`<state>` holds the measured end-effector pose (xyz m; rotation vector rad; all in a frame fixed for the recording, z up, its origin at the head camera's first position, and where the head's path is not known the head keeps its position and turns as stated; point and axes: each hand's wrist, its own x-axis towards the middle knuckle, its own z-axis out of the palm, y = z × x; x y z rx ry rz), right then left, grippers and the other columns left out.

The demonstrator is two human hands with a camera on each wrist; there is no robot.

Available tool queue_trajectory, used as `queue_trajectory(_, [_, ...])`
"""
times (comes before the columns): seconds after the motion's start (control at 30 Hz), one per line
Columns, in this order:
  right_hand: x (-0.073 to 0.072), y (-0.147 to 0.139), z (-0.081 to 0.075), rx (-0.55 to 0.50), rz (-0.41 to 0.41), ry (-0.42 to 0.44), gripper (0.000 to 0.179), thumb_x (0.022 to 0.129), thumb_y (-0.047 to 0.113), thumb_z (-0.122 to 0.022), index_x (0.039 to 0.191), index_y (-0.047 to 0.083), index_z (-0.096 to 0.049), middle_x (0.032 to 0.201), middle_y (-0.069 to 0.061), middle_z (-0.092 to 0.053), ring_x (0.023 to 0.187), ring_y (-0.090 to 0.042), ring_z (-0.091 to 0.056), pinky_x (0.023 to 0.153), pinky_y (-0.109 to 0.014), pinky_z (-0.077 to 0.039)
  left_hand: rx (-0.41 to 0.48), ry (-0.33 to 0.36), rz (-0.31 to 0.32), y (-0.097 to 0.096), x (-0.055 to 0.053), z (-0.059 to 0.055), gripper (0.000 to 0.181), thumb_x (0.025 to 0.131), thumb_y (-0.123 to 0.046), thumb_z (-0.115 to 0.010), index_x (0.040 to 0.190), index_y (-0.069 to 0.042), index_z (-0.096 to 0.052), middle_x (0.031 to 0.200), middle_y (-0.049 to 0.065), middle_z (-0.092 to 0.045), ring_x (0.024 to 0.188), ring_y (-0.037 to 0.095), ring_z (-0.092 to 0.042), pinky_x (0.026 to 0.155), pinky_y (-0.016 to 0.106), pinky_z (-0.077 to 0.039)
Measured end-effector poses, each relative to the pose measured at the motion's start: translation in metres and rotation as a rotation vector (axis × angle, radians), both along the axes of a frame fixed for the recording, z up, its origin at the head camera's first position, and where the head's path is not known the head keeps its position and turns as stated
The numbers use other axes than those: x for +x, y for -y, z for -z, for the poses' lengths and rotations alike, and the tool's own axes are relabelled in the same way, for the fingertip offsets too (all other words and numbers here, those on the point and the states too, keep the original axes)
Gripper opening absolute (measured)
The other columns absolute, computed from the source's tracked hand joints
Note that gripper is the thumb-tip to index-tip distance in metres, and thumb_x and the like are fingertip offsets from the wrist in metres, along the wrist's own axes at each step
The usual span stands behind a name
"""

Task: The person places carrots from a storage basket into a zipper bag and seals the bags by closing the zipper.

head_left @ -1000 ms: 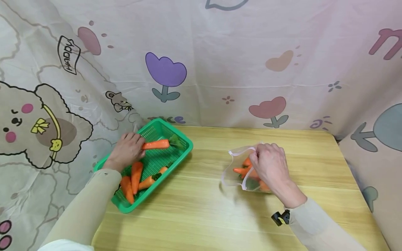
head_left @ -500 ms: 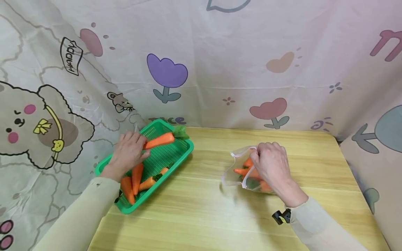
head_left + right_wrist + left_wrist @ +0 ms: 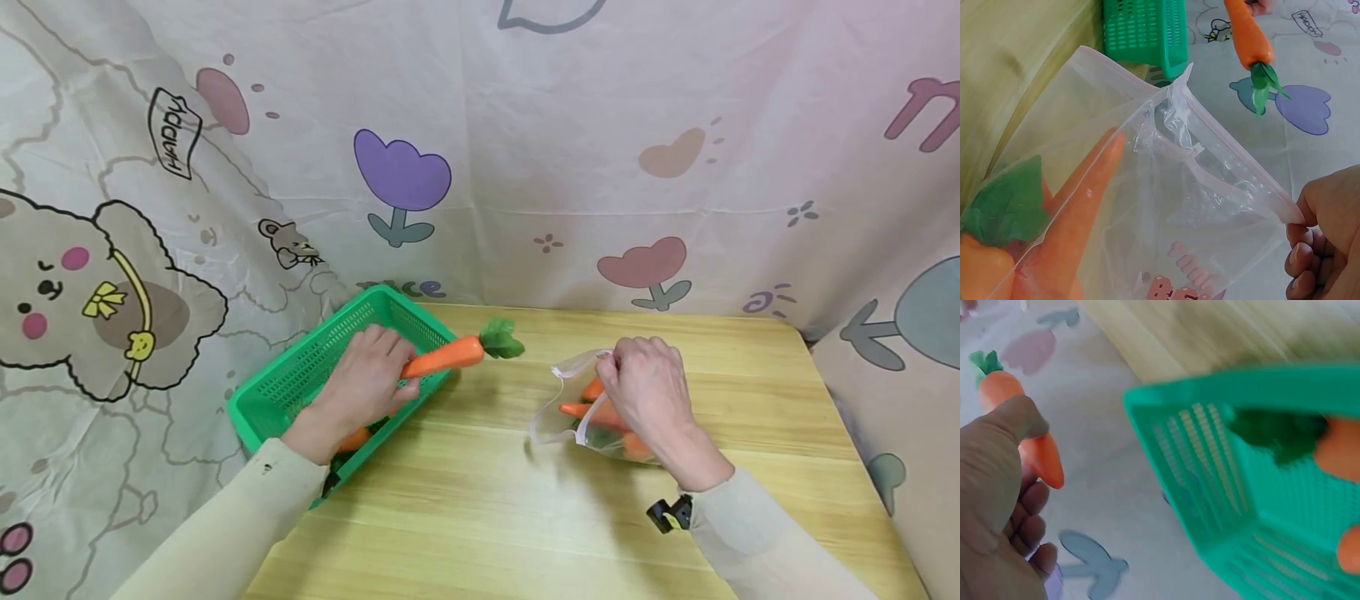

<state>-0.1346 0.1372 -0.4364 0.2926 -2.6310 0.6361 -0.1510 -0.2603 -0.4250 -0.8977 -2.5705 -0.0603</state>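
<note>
My left hand (image 3: 363, 387) grips an orange carrot (image 3: 448, 357) near its pointed end, thumb on one side, above the green basket. Its leafy green top points right, past the basket's rim. In the left wrist view the same carrot (image 3: 1041, 453) sits between thumb and fingers. My right hand (image 3: 651, 396) pinches the edge of a clear zip bag (image 3: 551, 417), whose mouth gapes toward the left. Inside the bag lie several carrots (image 3: 1079, 219), seen through the plastic in the right wrist view. The right fingers (image 3: 1300, 259) curl at the bag's pinkish top strip.
The green perforated basket (image 3: 300, 371) stands on the left of the wooden table (image 3: 465, 517), with more carrots (image 3: 1341, 447) in it, partly hidden by my left arm. A printed cloth (image 3: 525, 150) hangs behind and along both sides.
My left hand has lifted the carrot out of the basket's interior and carried it right, over the near rim. The right hand and the bag have stayed almost still.
</note>
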Motion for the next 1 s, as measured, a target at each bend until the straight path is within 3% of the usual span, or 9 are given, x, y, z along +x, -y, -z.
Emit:
queue_trajectory(0.27, [-0.002, 0.002, -0.002, -0.01, 0.001, 0.0, 0.033, 0.092, 0.01, -0.059, 0.061, 0.013, -0.049, 0.058, -0.003, -0.049, 0.065, -0.031, -0.049, 0.067, -0.044, -0.04, -0.05, 0.091, 0.014, -0.044, 0.014, 0.002, 0.021, 0.086, -0.027, -0.075, 0.097, -0.012, -0.066, 0.095, 0.003, -0.061, 0.089, 0.024, -0.049, 0.078, 0.038, -0.043])
queue_trajectory(0.67, [-0.003, 0.005, -0.006, -0.02, 0.001, 0.034, 0.031, 0.092, 0.01, -0.058, 0.062, 0.013, -0.051, 0.061, -0.004, -0.054, 0.068, -0.032, -0.052, 0.07, -0.047, -0.042, -0.147, 0.138, 0.1, -0.095, 0.018, 0.023, 0.02, 0.089, -0.031, -0.073, 0.095, -0.015, -0.063, 0.093, 0.0, -0.059, 0.089, 0.021, -0.048, 0.077, 0.034, -0.042])
queue_trajectory(0.83, [-0.001, 0.006, -0.005, -0.013, 0.002, 0.038, 0.03, 0.091, 0.01, -0.059, 0.062, 0.012, -0.051, 0.061, -0.004, -0.053, 0.067, -0.032, -0.051, 0.069, -0.045, -0.04, -0.213, 0.122, 0.087, -0.116, 0.015, 0.024, 0.024, 0.089, -0.036, -0.072, 0.093, -0.015, -0.063, 0.09, 0.001, -0.06, 0.086, 0.021, -0.049, 0.076, 0.035, -0.043])
queue_trajectory(1.0, [-0.001, 0.007, -0.005, -0.012, 0.006, 0.047, 0.029, 0.091, 0.011, -0.059, 0.063, 0.011, -0.053, 0.061, -0.004, -0.053, 0.068, -0.032, -0.052, 0.069, -0.046, -0.04, -0.257, 0.114, 0.035, -0.141, 0.012, 0.023, 0.03, 0.086, -0.041, -0.074, 0.094, -0.013, -0.066, 0.089, 0.001, -0.062, 0.083, 0.02, -0.048, 0.072, 0.033, -0.041])
